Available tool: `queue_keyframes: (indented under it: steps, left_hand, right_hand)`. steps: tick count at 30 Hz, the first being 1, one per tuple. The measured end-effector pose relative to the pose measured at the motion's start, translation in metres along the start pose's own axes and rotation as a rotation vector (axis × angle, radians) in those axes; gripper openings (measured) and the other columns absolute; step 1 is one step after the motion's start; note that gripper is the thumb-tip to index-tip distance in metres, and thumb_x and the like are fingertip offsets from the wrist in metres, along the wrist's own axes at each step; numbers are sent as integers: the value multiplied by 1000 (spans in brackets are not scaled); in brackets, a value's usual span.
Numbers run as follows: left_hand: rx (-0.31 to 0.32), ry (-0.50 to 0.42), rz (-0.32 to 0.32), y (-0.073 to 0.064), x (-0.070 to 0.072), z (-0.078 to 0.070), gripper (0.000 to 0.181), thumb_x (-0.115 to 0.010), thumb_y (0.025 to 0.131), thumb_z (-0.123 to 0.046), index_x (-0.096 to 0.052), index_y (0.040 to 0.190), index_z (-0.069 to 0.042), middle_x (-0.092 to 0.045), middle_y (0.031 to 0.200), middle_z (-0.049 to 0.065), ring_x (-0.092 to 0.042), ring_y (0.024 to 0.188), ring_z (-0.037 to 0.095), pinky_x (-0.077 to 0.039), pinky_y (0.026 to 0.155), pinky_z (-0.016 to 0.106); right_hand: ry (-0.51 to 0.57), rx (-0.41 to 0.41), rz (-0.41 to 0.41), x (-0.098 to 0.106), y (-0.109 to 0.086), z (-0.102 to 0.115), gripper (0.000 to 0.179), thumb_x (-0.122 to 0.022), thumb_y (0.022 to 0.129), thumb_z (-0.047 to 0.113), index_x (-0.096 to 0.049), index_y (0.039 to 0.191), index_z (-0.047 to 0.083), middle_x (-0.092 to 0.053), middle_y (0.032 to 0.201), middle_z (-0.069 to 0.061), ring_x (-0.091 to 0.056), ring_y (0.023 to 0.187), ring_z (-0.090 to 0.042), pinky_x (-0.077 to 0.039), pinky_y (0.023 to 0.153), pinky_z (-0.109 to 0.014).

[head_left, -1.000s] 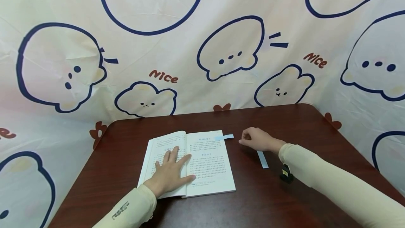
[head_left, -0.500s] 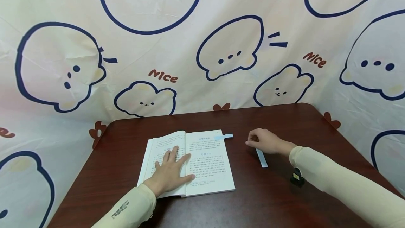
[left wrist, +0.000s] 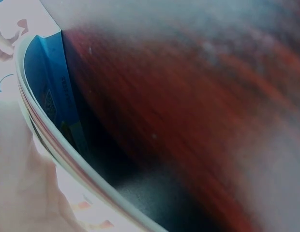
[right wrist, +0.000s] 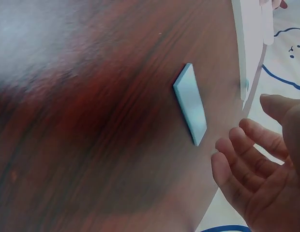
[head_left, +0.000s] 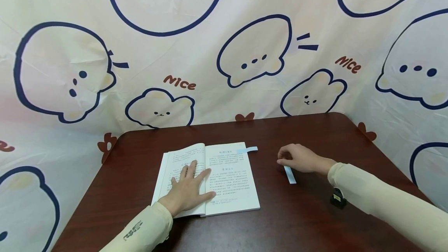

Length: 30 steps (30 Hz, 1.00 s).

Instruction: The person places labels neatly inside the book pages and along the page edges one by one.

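An open book [head_left: 232,178] of printed text lies on the table. My left hand [head_left: 185,193] rests flat across its left page, fingers spread and thumb reaching past the fold. A pale blue sticky tab [head_left: 252,149] lies at the top of the right page and juts past its edge. To the right of the book, my right hand [head_left: 301,158] has loosely curled fingers and holds nothing. Just below it is a narrow light blue pad of sticky tabs [head_left: 290,175]; its far end is hidden by the hand in the head view. The right wrist view shows the whole pad [right wrist: 191,105], apart from the fingertips.
The dark wood table [head_left: 266,228] has a back edge against a curtain [head_left: 210,57] printed with cartoon animals. In the left wrist view, the book's curved page edges and blue cover [left wrist: 58,77] stand slightly off the tabletop.
My right hand has moved to the right, away from the book and over the far end of the tab pad. The left hand, the book and the tab have stayed in place.
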<state>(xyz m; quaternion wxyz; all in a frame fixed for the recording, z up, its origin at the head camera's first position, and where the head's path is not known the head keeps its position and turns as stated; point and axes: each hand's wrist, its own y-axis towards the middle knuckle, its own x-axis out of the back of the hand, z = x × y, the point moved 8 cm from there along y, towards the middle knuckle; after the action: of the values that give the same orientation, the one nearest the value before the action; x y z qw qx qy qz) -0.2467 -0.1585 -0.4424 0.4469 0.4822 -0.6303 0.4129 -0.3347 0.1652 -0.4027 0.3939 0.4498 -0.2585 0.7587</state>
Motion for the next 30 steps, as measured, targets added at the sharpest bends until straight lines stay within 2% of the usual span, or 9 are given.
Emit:
queue_keyframes:
  steps: [10,18,30]
  left_hand:
    - [1,-14,8,1,3,0,79,-65,87,-65,-45,153,-27,-18,167,23,-22,149,57,-25,99,87]
    - [2,-14,13,0,3,-1,79,-65,87,-65,-45,153,-27,-18,167,23,-21,149,57,-24,99,88]
    - [15,-15,14,-1,2,-1,79,-66,86,-64,-46,152,-27,-18,167,23,-21,150,57,-24,100,87]
  right_hand:
    - [-43,-10,61,-3,-11,-13,39,-75,92,29,-69,122,6,-71,107,-3,-55,80,-8,-47,69,-25]
    - [-34,7,70,-11,-18,-22,44,-83,84,25,-69,121,6,-68,110,-3,-52,84,-14,-44,70,-24]
    - [7,34,48,-13,-21,-25,47,-86,81,27,-69,121,7,-65,107,-1,-50,86,-13,-44,71,-23]
